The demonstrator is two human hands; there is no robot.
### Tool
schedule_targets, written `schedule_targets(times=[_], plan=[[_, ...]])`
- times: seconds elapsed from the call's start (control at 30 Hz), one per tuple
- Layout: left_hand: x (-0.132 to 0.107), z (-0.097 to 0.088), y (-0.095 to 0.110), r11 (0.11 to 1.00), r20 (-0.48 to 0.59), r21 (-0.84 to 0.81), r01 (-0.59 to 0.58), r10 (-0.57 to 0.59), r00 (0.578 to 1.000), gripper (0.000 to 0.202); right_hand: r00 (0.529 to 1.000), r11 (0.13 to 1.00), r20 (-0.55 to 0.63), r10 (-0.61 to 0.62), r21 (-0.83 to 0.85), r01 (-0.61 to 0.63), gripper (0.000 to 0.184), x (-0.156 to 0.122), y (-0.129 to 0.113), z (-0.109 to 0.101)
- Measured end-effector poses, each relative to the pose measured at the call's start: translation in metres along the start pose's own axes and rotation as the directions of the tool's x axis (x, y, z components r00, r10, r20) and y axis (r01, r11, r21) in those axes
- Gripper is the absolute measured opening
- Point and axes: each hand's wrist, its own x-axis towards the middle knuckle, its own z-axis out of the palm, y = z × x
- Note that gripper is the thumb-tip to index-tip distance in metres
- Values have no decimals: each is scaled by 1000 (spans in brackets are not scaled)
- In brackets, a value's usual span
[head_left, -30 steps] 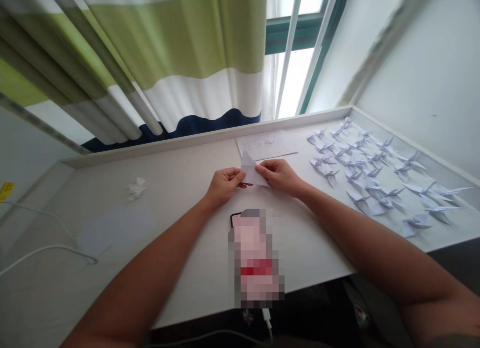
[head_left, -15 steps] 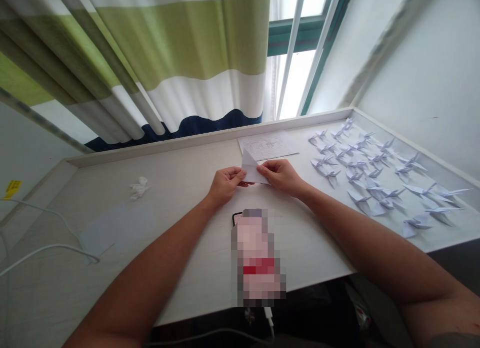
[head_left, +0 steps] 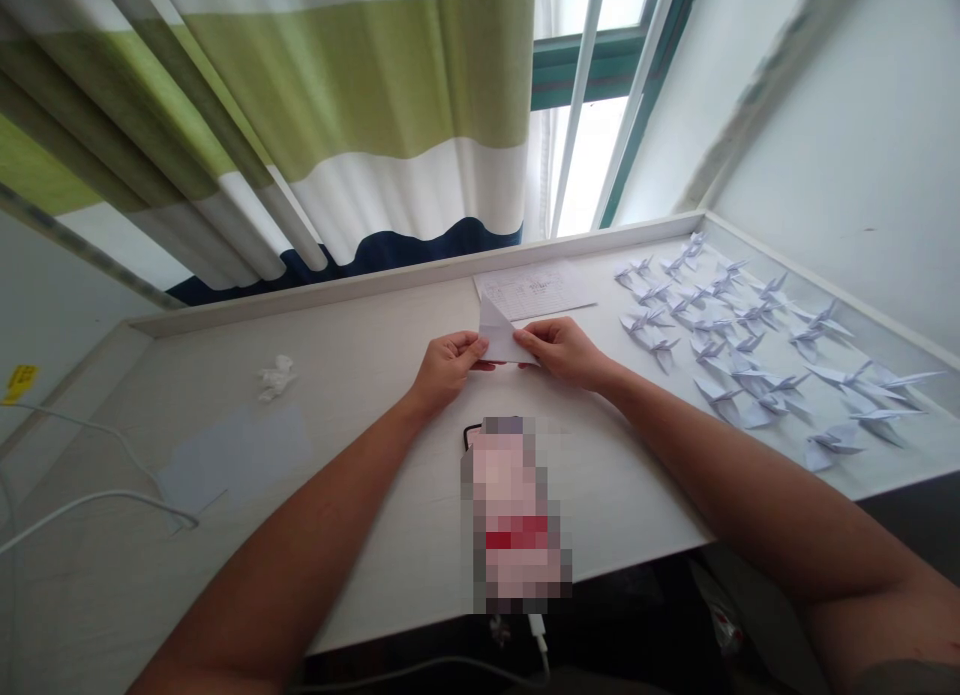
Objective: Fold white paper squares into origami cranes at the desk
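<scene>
A folded white sheet of paper is held up over the middle of the table, its pointed corner upward. My left hand pinches its left edge, thumb on the near face and fingers behind. On the opposite edge, my right hand grips the paper between thumb and fingers. Part of the fingers is hidden behind the sheet. Beyond it lies a flat printed or written sheet. Several folded white paper cranes are spread out at the right.
A phone, blurred by pixels, lies nearer me with a white cable plugged in. To the left are crumpled tissue, plain white paper and a looping white cable. A raised rim borders the table below the curtain.
Both hands and the folded paper sit very slightly further left in view. The grip stays the same, and the sheet appears a little flatter along its lower edge.
</scene>
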Motion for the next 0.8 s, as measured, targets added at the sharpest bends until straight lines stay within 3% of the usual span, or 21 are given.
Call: schedule_targets(times=[0.2, 0.4, 0.57, 0.8], plan=[[-1, 1, 2, 1000, 10, 8, -3, 3, 1000, 51, 996, 996, -53, -72, -48, 70, 49, 2, 2, -1], [-1, 3, 3, 1000, -30, 3, -2, 2, 1000, 51, 1000, 1000, -8, 7, -9, -7, 49, 3, 1, -2], [0, 2, 2, 1000, -31, -11, -3, 2, 1000, 52, 999, 996, -29, -35, -79, 33, 47, 2, -2, -4], [1, 0, 2, 999, -48, -32, 4, -5, 999, 50, 1000, 990, 9, 18, -138, -16, 49, 1, -1, -9]])
